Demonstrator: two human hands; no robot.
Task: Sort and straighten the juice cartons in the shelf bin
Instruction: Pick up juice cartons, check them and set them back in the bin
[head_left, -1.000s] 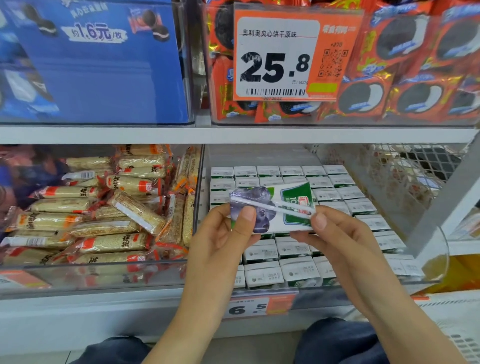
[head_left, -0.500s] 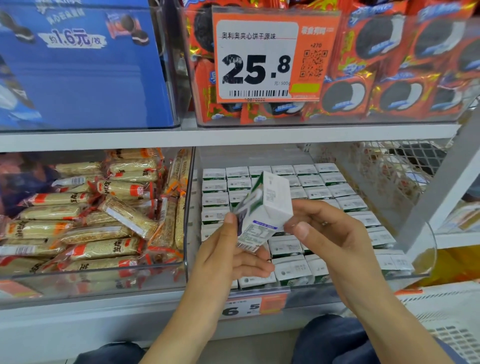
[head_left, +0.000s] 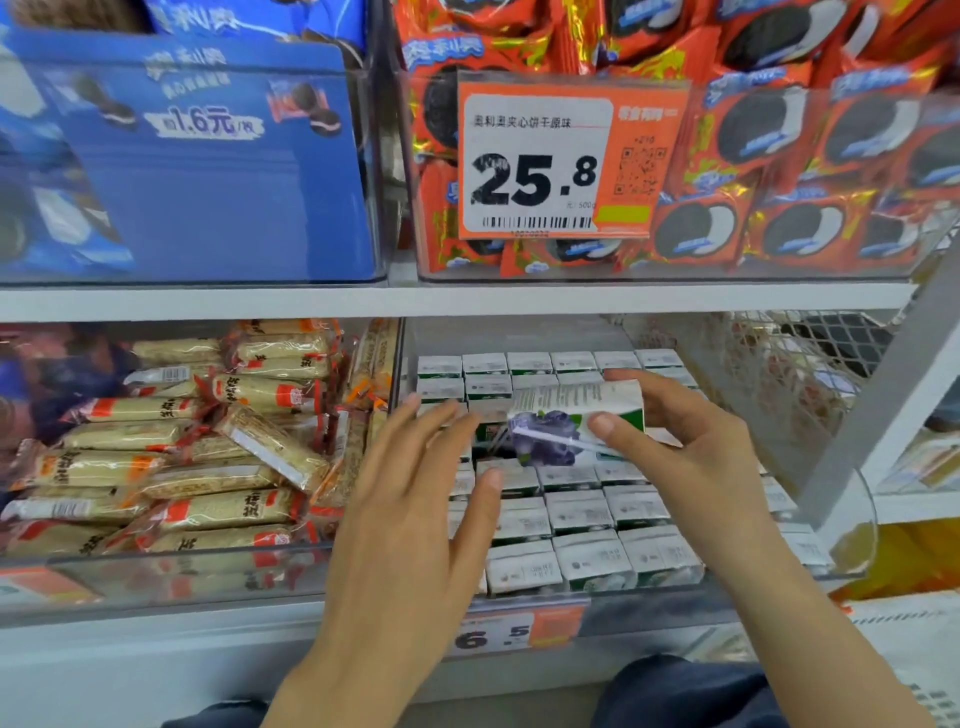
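Observation:
A clear shelf bin (head_left: 852, 525) on the lower shelf holds several rows of small white-and-green juice cartons (head_left: 587, 512) standing upright. My right hand (head_left: 691, 452) grips one juice carton (head_left: 571, 421) lying on its side above the middle rows; it shows a purple fruit picture and a straw. My left hand (head_left: 415, 499) hovers just left of that carton with fingers spread and nothing in it, over the bin's left rows.
A clear bin of wrapped snack bars (head_left: 208, 457) sits to the left. On the upper shelf stand a blue cookie box (head_left: 208, 166) and red cookie packs (head_left: 805, 171) behind a 25.8 price tag (head_left: 561, 161). A wire mesh panel (head_left: 763, 374) closes the right side.
The carton was held in both hands and turned over. Now my left hand has let go and opened, and my right hand alone holds the carton sideways, lower over the rows.

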